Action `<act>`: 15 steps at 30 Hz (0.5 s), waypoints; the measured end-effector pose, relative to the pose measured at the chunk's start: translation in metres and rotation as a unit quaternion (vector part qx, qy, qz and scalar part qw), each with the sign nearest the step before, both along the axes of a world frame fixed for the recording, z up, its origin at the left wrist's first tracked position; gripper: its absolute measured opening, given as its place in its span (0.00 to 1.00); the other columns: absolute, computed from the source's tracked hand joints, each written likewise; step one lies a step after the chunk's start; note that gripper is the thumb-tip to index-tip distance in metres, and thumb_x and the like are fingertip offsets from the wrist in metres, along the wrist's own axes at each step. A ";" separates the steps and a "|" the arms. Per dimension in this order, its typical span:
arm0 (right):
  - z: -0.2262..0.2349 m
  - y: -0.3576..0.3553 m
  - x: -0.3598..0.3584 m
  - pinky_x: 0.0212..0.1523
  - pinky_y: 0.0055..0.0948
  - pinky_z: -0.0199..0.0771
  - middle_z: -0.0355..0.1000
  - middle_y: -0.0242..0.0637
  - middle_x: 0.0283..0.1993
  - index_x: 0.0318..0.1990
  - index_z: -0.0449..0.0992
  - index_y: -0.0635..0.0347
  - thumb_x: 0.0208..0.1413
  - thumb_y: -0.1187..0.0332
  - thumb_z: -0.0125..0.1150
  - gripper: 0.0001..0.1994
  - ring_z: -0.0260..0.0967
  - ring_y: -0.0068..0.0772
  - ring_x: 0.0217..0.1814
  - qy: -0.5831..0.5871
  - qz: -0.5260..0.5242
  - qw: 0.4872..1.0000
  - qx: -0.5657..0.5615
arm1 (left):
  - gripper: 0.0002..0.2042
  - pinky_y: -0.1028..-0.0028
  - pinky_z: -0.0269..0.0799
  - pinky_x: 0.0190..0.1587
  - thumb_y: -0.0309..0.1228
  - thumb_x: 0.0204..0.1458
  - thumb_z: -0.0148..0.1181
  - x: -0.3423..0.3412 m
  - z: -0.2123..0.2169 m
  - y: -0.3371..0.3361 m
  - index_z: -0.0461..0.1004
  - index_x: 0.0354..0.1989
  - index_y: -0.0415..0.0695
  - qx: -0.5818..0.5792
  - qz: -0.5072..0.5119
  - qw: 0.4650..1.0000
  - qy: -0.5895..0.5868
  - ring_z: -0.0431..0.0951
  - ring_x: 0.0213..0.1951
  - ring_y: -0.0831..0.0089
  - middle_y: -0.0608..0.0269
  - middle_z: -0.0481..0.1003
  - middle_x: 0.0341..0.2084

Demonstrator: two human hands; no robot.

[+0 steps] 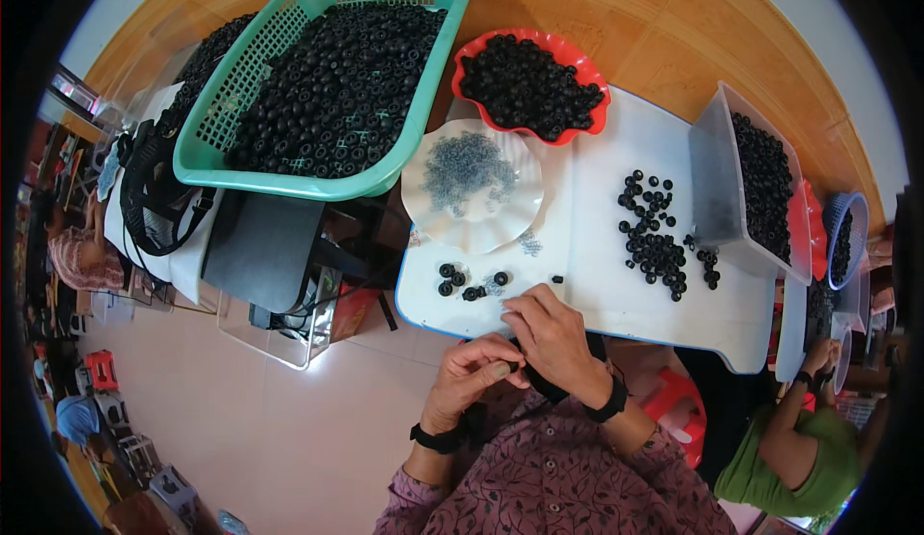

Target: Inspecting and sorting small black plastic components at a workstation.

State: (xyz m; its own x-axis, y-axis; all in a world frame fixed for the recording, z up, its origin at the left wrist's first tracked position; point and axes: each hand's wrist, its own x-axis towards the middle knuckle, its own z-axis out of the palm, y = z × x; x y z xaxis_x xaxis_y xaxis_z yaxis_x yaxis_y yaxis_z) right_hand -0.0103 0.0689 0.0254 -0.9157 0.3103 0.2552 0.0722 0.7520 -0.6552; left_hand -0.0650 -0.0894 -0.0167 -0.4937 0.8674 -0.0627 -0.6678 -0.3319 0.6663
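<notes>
My left hand (pixel 472 376) is closed in a pinch just off the table's front edge, with a small black part (pixel 512 367) between thumb and fingers. Right beside it, my right hand (pixel 556 338) is bent with its fingers drawn together; whatever they hold is hidden. On the white table (pixel 597 256) ahead lie several loose black ring-shaped parts (pixel 447 280) and a few small clear rings (pixel 495 288). One tiny black piece (pixel 557 279) sits alone by my right fingers. A white scalloped plate (pixel 452 232) beyond carries a heap of small clear rings (pixel 467 169).
A green basket (pixel 356 187) full of black rings stands far left, a red bowl (pixel 602 116) of black parts at the back. Scattered black parts (pixel 659 256) lie right of centre, near a clear bin (pixel 717 179). At far right a co-worker in green (pixel 808 458) reaches toward another table.
</notes>
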 end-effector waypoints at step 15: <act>-0.002 0.000 0.001 0.28 0.38 0.72 0.65 0.40 0.34 0.34 0.71 0.61 0.51 0.74 0.59 0.05 0.71 0.43 0.30 -0.013 -0.030 0.995 0.094 | 0.11 0.63 0.81 0.44 0.25 0.60 0.53 0.007 0.002 0.002 0.73 0.47 0.32 -0.036 0.066 0.995 -0.063 0.79 0.36 0.71 0.51 0.75 0.39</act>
State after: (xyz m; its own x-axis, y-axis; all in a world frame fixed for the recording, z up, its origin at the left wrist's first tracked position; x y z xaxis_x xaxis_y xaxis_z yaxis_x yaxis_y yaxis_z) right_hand -0.0096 0.0694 0.0234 -0.9038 0.3138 0.2909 0.1361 0.8553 -0.5000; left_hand -0.0579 -0.0871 -0.0147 -0.5872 0.7864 -0.1918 -0.7018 -0.3766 0.6047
